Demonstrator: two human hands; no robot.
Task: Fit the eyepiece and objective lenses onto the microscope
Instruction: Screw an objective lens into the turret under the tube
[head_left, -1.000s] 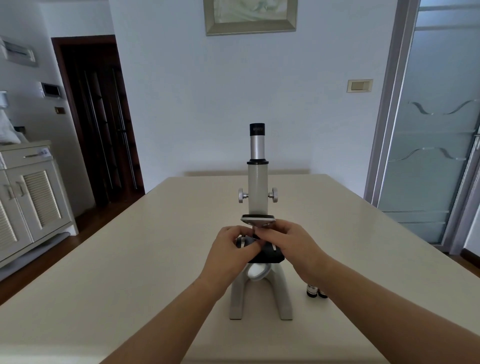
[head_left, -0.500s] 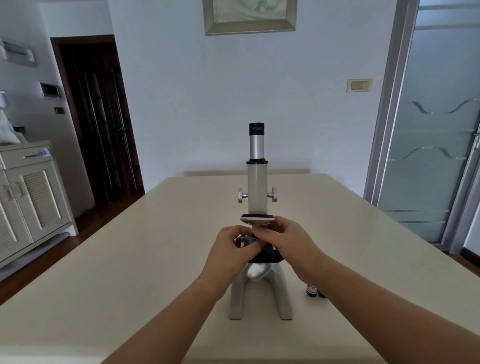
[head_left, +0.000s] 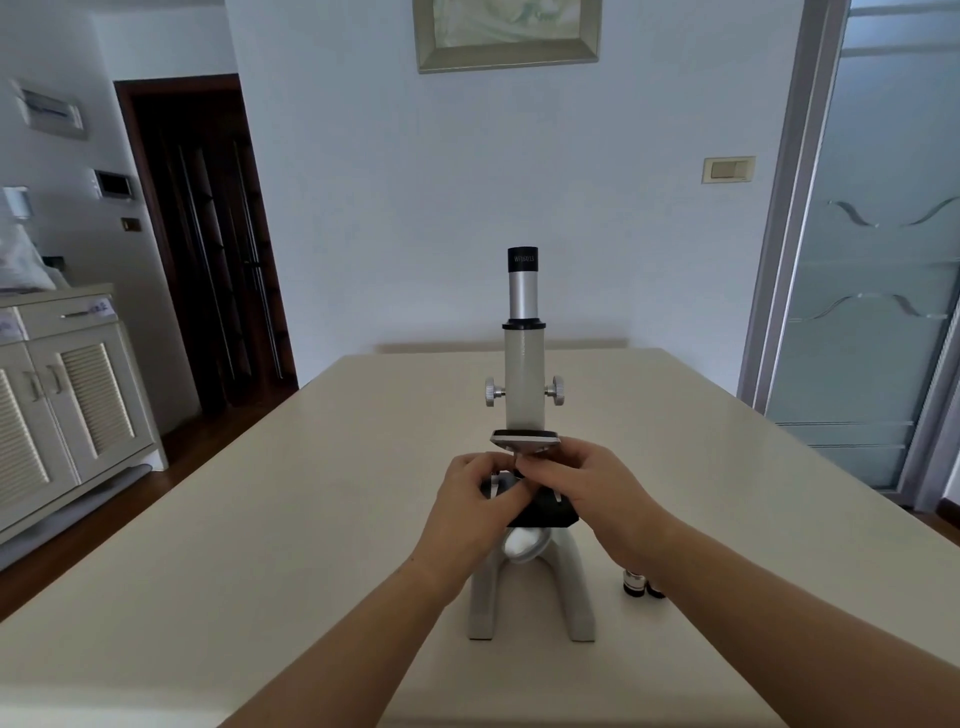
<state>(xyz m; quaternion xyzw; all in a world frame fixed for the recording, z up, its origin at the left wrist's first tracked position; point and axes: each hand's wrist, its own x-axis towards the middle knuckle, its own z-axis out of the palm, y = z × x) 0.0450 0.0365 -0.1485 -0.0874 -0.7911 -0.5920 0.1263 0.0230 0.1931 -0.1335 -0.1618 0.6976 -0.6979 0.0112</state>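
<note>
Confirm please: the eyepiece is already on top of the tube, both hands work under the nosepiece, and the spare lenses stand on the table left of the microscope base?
Not quite: the spare lenses stand right of the microscope base, as the head view shows. The rest holds.

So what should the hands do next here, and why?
Probably finish seating whatever both hands work on under the nosepiece plate; it is hidden. Then take an objective lens lying on the table. The eyepiece is already in.

One microscope (head_left: 524, 374), one eyepiece (head_left: 522, 283) (already seated), two loose objective lenses (head_left: 634, 582), two hands (head_left: 475, 506).
</note>
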